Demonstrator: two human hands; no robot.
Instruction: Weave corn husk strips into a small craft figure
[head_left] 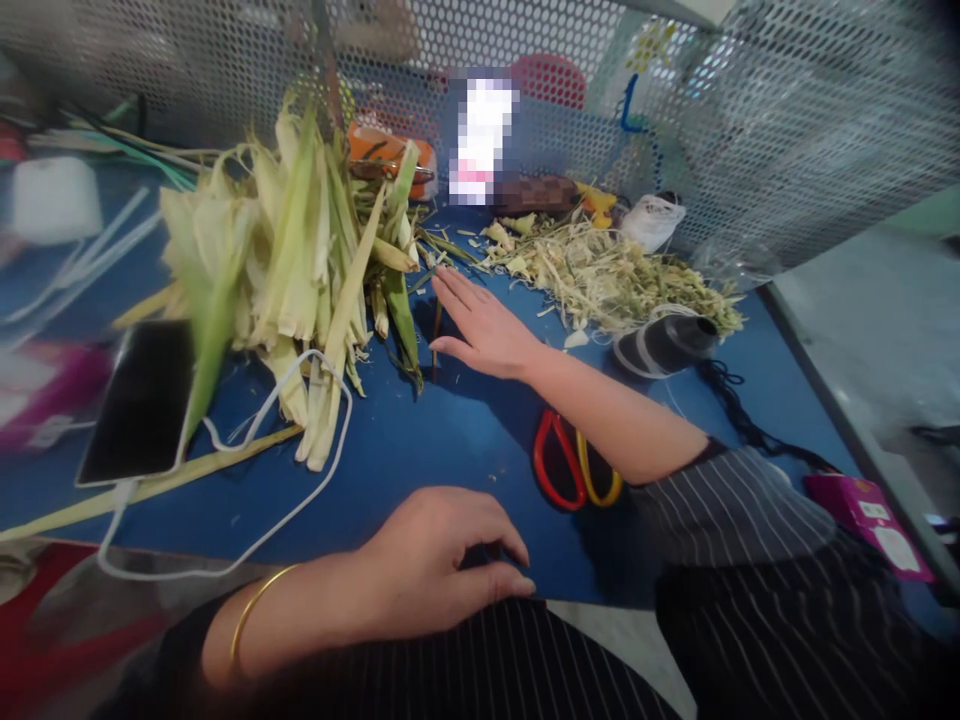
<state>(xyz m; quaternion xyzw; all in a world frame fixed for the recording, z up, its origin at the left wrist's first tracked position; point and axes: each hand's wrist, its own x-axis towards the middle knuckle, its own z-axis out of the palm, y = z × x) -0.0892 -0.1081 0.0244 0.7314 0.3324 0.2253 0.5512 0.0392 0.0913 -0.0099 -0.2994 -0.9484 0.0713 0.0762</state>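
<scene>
My right hand point(480, 325) stretches flat above the blue tabletop point(420, 450), fingers straight and grasping nothing, their tips just beside the heap of pale green husks point(292, 260). My left hand point(427, 555) curls loosely at the near edge, thumb and fingers apart, nothing between them; red-and-yellow-handled scissors point(574, 465) lie by my right forearm point(622, 415).

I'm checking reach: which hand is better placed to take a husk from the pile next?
Probably the right hand: it is stretched out, apparently empty, close to the husk pile. The left hand is curled near the front edge of the blue table, farther away.
</scene>
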